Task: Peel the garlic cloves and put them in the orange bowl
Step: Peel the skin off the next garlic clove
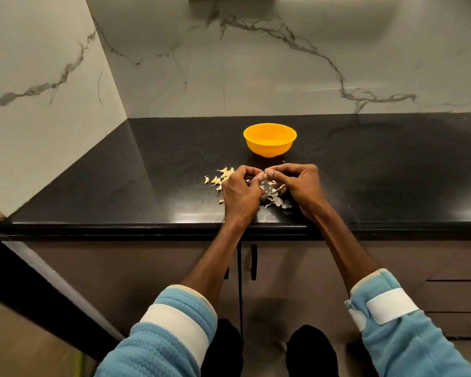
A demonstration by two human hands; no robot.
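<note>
The orange bowl (269, 139) stands on the black counter, just beyond my hands. My left hand (239, 193) and my right hand (297, 183) meet above the counter, fingers curled, pinching a small garlic clove (262, 176) between their thumbs and fingertips; most of it is hidden. A pile of unpeeled garlic cloves (220, 177) lies left of my left hand. Papery peeled skins (276, 198) are scattered under and between my hands. The bowl's inside is only partly visible.
The black counter (147, 172) runs to marble walls at the back and left. Its front edge (120, 227) sits just under my wrists. Below are cabinet doors with dark handles (253, 262).
</note>
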